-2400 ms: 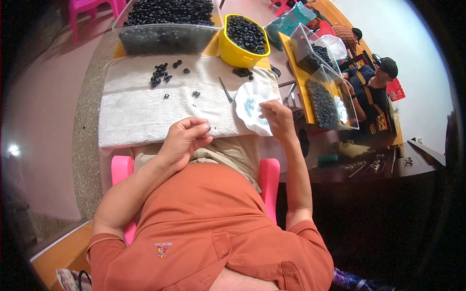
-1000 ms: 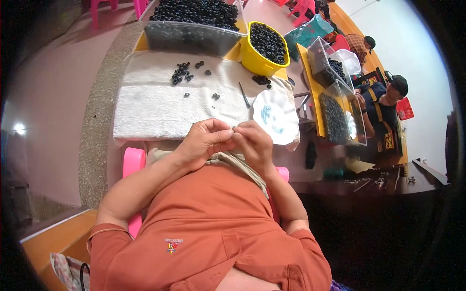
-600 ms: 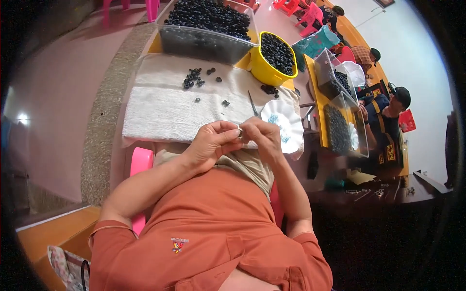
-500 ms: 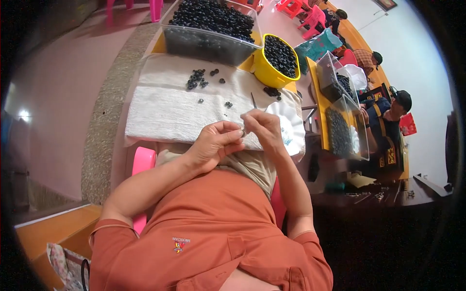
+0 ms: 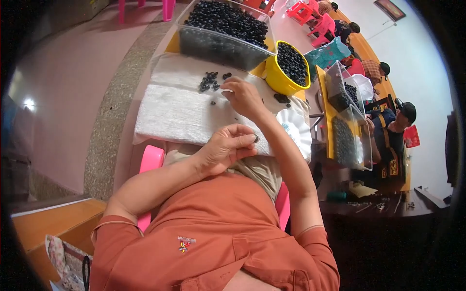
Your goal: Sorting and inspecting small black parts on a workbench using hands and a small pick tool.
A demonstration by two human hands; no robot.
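Close above the near edge of the white cloth (image 5: 170,119), my left hand (image 5: 227,148) is closed, thumb and fingers pinching a small dark round piece (image 5: 256,138). My right hand (image 5: 245,98) is stretched forward over the cloth, its fingers bent and slightly apart; I see nothing held in them. Just left of those fingertips lies a loose group of small black ring-shaped pieces (image 5: 208,82). One single piece (image 5: 213,103) sits nearer to me. A white scalloped dish (image 5: 297,127) with a blue pattern stands to the right, partly hidden by my right forearm.
A clear bin (image 5: 225,29) full of black pieces stands at the back, beside a yellow tub (image 5: 287,70) of the same. More dark pieces (image 5: 281,98) lie below the tub. At right, clear bins (image 5: 344,136) stand on another table, with a person (image 5: 388,121) seated there.
My right hand has left my left hand and moved forward and left toward the loose black pieces. My left hand keeps its pinch. The whole view has shifted slightly.
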